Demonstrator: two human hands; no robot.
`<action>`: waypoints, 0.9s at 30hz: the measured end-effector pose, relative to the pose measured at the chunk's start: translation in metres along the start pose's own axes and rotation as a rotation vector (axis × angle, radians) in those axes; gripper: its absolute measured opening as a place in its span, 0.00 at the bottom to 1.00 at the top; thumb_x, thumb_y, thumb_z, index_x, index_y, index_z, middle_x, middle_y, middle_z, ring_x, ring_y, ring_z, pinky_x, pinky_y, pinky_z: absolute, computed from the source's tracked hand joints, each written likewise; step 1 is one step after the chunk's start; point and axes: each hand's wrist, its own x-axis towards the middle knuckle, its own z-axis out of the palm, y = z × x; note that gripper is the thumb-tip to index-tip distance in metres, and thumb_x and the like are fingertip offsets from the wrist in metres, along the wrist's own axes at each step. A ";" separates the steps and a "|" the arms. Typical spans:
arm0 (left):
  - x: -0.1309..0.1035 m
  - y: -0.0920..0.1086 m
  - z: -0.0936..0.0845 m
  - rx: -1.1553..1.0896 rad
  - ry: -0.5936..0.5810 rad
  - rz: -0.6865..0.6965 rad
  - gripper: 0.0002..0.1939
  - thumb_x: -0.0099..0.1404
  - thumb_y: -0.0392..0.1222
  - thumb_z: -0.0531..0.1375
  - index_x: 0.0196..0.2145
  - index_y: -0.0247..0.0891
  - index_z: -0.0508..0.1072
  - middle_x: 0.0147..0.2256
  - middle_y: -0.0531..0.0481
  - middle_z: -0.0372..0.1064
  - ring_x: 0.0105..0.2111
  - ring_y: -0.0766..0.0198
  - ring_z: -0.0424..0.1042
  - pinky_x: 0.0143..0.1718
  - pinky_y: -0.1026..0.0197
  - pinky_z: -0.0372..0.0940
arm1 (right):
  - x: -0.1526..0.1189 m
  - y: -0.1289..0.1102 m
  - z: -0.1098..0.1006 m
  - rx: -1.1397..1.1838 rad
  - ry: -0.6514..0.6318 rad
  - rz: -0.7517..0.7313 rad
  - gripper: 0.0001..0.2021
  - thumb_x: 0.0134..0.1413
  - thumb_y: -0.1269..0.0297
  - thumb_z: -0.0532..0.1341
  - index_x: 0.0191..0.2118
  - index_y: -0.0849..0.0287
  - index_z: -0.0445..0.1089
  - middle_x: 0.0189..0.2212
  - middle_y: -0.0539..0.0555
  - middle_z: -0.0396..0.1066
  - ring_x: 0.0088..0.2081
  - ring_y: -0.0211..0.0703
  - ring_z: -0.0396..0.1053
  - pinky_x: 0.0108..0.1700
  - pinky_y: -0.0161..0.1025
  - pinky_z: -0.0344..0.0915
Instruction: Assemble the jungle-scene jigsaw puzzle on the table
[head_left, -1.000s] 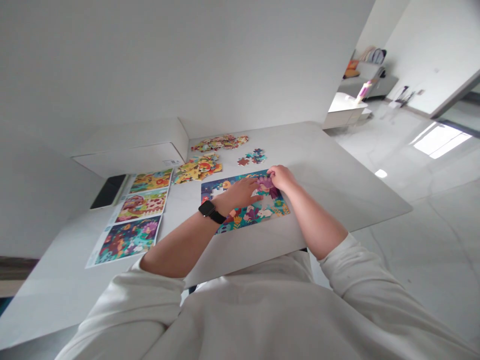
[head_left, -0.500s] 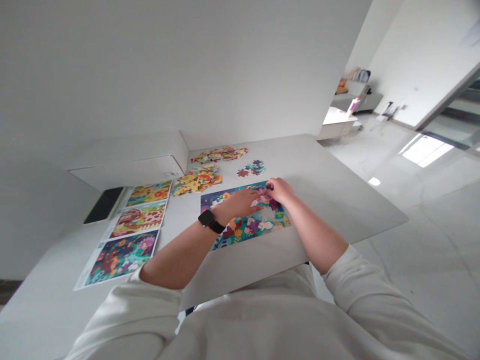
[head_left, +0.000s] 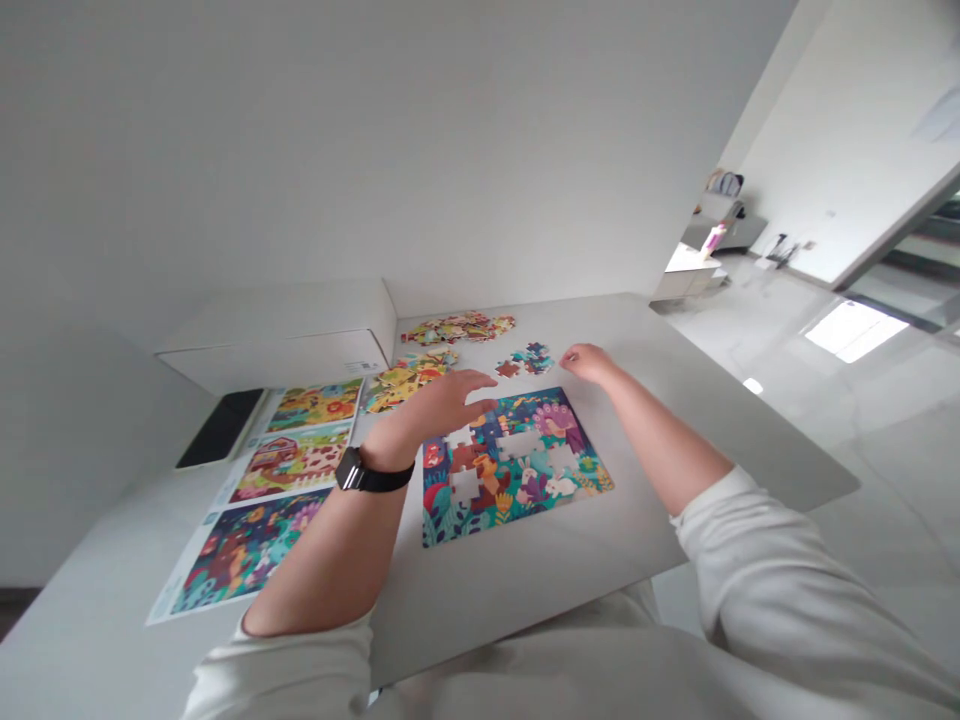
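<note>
A partly assembled jigsaw puzzle (head_left: 525, 480) lies flat on the table, showing a peacock, rabbits and a fox, with several gaps where pale backing shows. Over its upper left corner hovers my left hand (head_left: 448, 402), fingers stretched and apart, holding nothing; a black watch is on that wrist. My right hand (head_left: 589, 362) is beyond the puzzle's upper right edge, beside a small group of loose blue and brown puzzle pieces (head_left: 526, 360). Its fingers are curled together; whether anything small is between them is hidden.
Two more piles of loose pieces, one yellow (head_left: 405, 380) and one multicoloured (head_left: 459, 326), lie toward the wall. At left are printed picture sheets (head_left: 296, 465), a dark-screened phone or tablet (head_left: 221, 430) and a white box (head_left: 277, 360). The table's edge (head_left: 757, 390) runs along the right.
My right hand has left the puzzle and moved away to beside the loose blue pieces. My left hand has lifted off and drawn back left, uncovering the puzzle's middle. The view has shifted slightly.
</note>
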 end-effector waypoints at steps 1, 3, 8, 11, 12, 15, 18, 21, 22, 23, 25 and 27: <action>-0.003 -0.004 -0.006 -0.006 0.019 -0.019 0.22 0.71 0.58 0.62 0.57 0.48 0.81 0.61 0.44 0.77 0.63 0.45 0.73 0.68 0.46 0.64 | 0.012 -0.001 0.000 -0.014 0.014 0.012 0.08 0.63 0.60 0.68 0.43 0.55 0.84 0.45 0.58 0.84 0.44 0.49 0.81 0.43 0.38 0.69; -0.009 -0.010 -0.016 0.001 0.066 -0.052 0.23 0.71 0.60 0.62 0.56 0.48 0.81 0.62 0.45 0.75 0.65 0.45 0.71 0.70 0.45 0.62 | 0.033 -0.006 0.002 -0.049 0.006 0.020 0.08 0.63 0.59 0.68 0.42 0.56 0.84 0.45 0.60 0.84 0.44 0.49 0.81 0.42 0.38 0.69; -0.013 -0.021 -0.027 0.094 0.131 -0.084 0.23 0.73 0.59 0.60 0.58 0.47 0.80 0.69 0.44 0.67 0.70 0.46 0.64 0.73 0.44 0.56 | 0.069 -0.017 0.017 -0.096 -0.038 0.018 0.09 0.58 0.57 0.72 0.38 0.57 0.84 0.39 0.61 0.85 0.40 0.50 0.81 0.39 0.38 0.69; -0.013 -0.022 -0.030 0.155 0.128 -0.082 0.26 0.75 0.59 0.58 0.62 0.44 0.76 0.71 0.41 0.63 0.72 0.45 0.60 0.74 0.42 0.54 | 0.079 -0.019 0.025 -0.126 -0.040 0.007 0.13 0.53 0.53 0.74 0.40 0.55 0.84 0.39 0.59 0.85 0.41 0.51 0.81 0.39 0.37 0.69; -0.013 -0.021 -0.030 0.170 0.132 -0.081 0.27 0.76 0.59 0.57 0.64 0.43 0.74 0.72 0.40 0.61 0.73 0.46 0.59 0.75 0.42 0.54 | 0.081 -0.020 0.026 -0.138 -0.042 0.004 0.15 0.52 0.52 0.75 0.41 0.55 0.84 0.41 0.59 0.85 0.43 0.51 0.81 0.39 0.36 0.69; -0.014 -0.016 -0.033 0.197 0.153 -0.082 0.30 0.76 0.59 0.56 0.69 0.43 0.68 0.74 0.39 0.56 0.74 0.46 0.56 0.75 0.42 0.54 | 0.085 -0.023 0.028 -0.163 -0.082 -0.005 0.18 0.50 0.51 0.76 0.45 0.55 0.83 0.45 0.59 0.84 0.47 0.53 0.81 0.40 0.36 0.69; -0.015 -0.011 -0.035 0.208 0.173 -0.083 0.32 0.77 0.59 0.56 0.71 0.43 0.64 0.75 0.39 0.54 0.75 0.47 0.55 0.75 0.43 0.54 | 0.087 -0.026 0.027 -0.148 -0.142 0.003 0.16 0.50 0.54 0.76 0.43 0.55 0.83 0.43 0.58 0.84 0.45 0.53 0.80 0.39 0.36 0.68; -0.015 -0.008 -0.037 0.209 0.183 -0.081 0.33 0.77 0.58 0.56 0.73 0.44 0.61 0.75 0.39 0.54 0.75 0.46 0.55 0.75 0.43 0.54 | 0.085 -0.027 0.028 -0.059 -0.128 0.008 0.16 0.48 0.59 0.76 0.42 0.56 0.82 0.40 0.56 0.84 0.43 0.51 0.80 0.39 0.37 0.68; -0.015 -0.007 -0.037 0.206 0.183 -0.083 0.33 0.77 0.58 0.56 0.73 0.44 0.61 0.75 0.39 0.54 0.75 0.46 0.56 0.75 0.43 0.55 | 0.083 -0.027 0.029 -0.017 -0.098 0.003 0.16 0.47 0.61 0.76 0.43 0.57 0.81 0.40 0.56 0.83 0.42 0.50 0.79 0.39 0.37 0.67; -0.016 -0.007 -0.038 0.203 0.183 -0.084 0.33 0.77 0.58 0.56 0.73 0.44 0.61 0.75 0.39 0.54 0.75 0.46 0.56 0.75 0.42 0.55 | 0.081 -0.027 0.029 0.026 -0.060 -0.002 0.15 0.47 0.63 0.75 0.43 0.58 0.80 0.40 0.56 0.83 0.42 0.49 0.79 0.39 0.36 0.67; -0.016 -0.005 -0.040 0.195 0.187 -0.077 0.33 0.77 0.58 0.56 0.73 0.45 0.61 0.75 0.40 0.55 0.74 0.46 0.56 0.74 0.41 0.55 | 0.075 -0.027 0.029 0.119 0.016 -0.008 0.12 0.48 0.68 0.73 0.42 0.59 0.79 0.38 0.55 0.82 0.40 0.46 0.77 0.39 0.36 0.66; -0.017 -0.001 -0.042 0.184 0.200 -0.058 0.32 0.77 0.57 0.57 0.72 0.44 0.62 0.74 0.39 0.56 0.74 0.46 0.57 0.74 0.41 0.55 | 0.067 -0.028 0.024 0.245 0.063 -0.027 0.09 0.49 0.72 0.70 0.38 0.59 0.77 0.35 0.53 0.81 0.37 0.43 0.76 0.38 0.35 0.66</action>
